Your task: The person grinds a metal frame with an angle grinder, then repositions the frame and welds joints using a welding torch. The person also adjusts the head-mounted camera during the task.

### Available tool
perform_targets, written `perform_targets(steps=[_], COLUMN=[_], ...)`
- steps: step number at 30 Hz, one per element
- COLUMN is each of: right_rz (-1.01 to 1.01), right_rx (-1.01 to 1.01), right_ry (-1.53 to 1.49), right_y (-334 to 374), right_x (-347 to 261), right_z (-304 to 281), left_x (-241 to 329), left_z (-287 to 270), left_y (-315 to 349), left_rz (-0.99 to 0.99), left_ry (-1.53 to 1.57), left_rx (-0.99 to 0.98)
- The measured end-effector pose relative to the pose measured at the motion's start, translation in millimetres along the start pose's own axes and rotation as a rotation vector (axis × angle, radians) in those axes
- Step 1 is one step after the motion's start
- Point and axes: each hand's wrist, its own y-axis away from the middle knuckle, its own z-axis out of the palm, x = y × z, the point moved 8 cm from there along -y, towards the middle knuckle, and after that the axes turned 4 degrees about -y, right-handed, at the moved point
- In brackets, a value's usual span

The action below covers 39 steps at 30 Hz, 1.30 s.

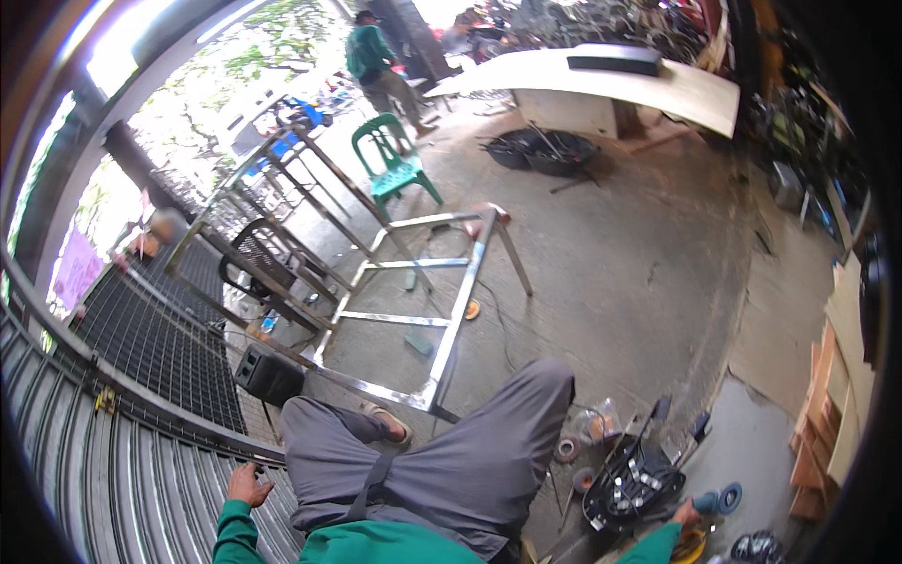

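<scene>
Near ribbed metal (141, 442), left hand (248, 486); right hand (688, 514) holds blue grinder (727, 499).

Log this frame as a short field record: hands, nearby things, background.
left hand: over ribbed metal panel, contact unclear; no object visible in it
right hand: at blue disc tool; firmness of grip unclear
ahead: open metal frame
left of frame: black speaker
beyond: green chair, person in green top
far right: wooden planks
</scene>
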Motion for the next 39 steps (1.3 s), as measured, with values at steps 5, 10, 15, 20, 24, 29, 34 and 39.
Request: perform_targets(steps=[5,10,15,20,24,29,34,39], right_rz=[-0.086,-0.147,-0.093,-0.136,-0.214,-0.527,-0.804,-1.042], right_rx=[0.038,0.065,-0.025,-0.067,0.091,0.551,0.254,-0.015], right_ry=[0.038,0.097,0.185,0.223,0.096,-0.156,-0.433,-0.864], right_y=[-2,13,20,44,68,115,162,265], right_x=[7,1,-12,-22,-29,-65,-164,-286], right_z=[6,7,-3,-26,-51,-92,-105,-180], left_x=[4,-1,-26,-46,-44,-7,26,36], left_z=[8,31,70,131,195,257,281,256], left_y=[5,15,30,47,81,125,136,183], left_rz=[-0.045,-0.043,-0.091,-0.173,-0.384,-0.320,-0.367,-0.499], left_ry=[0.050,0.078,0.150,0.331,0.898,1.236,1.823,2.023], left_rx=[-0.131,-0.225,-0.311,-0.412,-0.628,-0.713,-0.650,-0.655])
